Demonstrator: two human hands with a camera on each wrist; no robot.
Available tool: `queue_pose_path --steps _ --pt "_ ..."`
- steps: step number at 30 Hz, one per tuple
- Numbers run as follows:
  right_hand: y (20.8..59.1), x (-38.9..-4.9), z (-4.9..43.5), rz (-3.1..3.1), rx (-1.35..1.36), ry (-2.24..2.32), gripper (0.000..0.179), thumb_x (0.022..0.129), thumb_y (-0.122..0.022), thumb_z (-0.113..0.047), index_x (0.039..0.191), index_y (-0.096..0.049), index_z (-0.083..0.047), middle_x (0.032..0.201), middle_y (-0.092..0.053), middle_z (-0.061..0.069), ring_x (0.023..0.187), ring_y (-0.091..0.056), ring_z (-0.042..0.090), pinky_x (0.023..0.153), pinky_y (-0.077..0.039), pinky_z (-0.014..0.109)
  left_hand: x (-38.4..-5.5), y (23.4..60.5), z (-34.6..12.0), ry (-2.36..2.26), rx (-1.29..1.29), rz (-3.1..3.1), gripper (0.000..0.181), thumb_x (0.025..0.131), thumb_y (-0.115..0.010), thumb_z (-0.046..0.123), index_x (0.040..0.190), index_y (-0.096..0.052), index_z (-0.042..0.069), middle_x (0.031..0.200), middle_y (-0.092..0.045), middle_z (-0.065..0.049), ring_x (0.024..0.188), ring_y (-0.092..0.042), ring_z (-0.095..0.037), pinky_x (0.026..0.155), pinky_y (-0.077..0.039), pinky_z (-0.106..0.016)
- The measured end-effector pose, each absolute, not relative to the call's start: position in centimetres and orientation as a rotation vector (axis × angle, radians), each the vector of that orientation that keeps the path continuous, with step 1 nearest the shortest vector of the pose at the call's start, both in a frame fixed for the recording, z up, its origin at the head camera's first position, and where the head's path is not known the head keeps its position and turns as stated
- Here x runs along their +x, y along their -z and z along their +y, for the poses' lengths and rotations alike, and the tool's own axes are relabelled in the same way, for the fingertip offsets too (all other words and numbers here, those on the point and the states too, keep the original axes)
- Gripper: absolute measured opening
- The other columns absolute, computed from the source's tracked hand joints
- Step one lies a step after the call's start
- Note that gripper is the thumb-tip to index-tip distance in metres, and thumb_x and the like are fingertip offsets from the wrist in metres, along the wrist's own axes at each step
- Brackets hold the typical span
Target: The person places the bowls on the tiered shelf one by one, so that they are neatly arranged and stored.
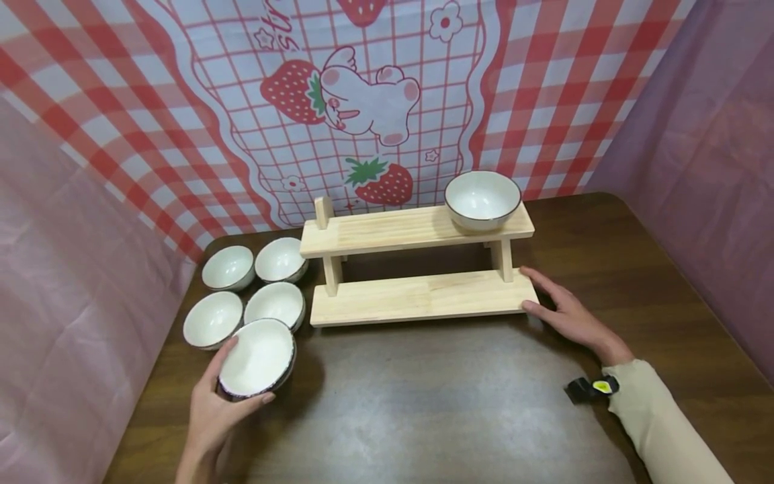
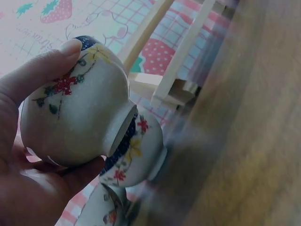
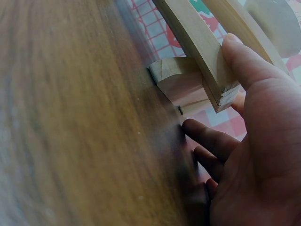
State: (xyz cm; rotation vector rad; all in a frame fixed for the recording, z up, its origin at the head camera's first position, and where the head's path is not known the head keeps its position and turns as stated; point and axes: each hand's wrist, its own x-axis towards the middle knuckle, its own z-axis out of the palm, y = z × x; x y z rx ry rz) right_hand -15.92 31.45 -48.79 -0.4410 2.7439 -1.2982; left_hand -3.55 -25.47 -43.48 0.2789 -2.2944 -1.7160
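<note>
My left hand (image 1: 208, 410) grips a white bowl (image 1: 257, 357), thumb on one side and fingers on the other, tilted over the front of the bowl group. Red and yellow flowers and a dark blue rim band decorate its outside (image 2: 82, 110) in the left wrist view. A two-tier wooden display shelf (image 1: 393, 299) stands at the back of the table. At its right end my right hand (image 1: 571, 319) holds the lower board, with thumb and forefinger around the board's end (image 3: 211, 70) in the right wrist view. The other fingers hang below it.
Several matching bowls (image 1: 214, 319) stand close together left of the shelf. Another bowl (image 1: 482, 198) sits on the upper board's right end. A small wooden upright (image 1: 323, 212) rises at its left end. Patterned cloth (image 1: 532, 101) hangs behind the brown table (image 1: 435, 403).
</note>
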Motion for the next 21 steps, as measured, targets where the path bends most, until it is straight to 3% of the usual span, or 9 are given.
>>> queue_pose_path --steps 6,15,21 --pt "48.7 -16.0 31.4 2.747 -0.436 1.293 0.069 0.099 -0.062 -0.025 0.159 -0.028 -0.019 0.163 -0.032 0.016 0.147 -0.031 0.031 0.116 -0.030 0.037 -4.2 42.6 -24.9 1.641 0.281 -2.333 0.106 0.050 -0.086 -0.020 0.146 -0.050 0.005 0.131 -0.053 0.025 0.116 -0.050 0.005 0.095 -0.038 -0.004" --pt "48.6 -16.0 31.3 2.708 -0.420 1.324 0.071 0.099 -0.062 -0.024 0.160 -0.026 -0.017 0.164 -0.029 0.020 0.147 -0.028 0.044 0.112 -0.027 0.067 -5.2 41.3 -24.1 1.614 0.294 -2.377 0.106 0.051 -0.089 -0.015 0.147 -0.050 0.009 0.135 -0.052 0.019 0.117 -0.048 0.005 0.096 -0.037 -0.003" --pt "48.5 -16.0 31.3 2.710 -0.417 1.318 0.071 0.099 -0.063 -0.025 0.160 -0.026 -0.017 0.163 -0.029 0.020 0.146 -0.028 0.045 0.110 -0.028 0.069 -6.0 40.2 -23.4 1.612 0.256 -2.401 0.107 0.051 -0.091 -0.012 0.147 -0.051 0.013 0.145 -0.051 0.003 0.119 -0.048 0.003 0.096 -0.037 -0.003"
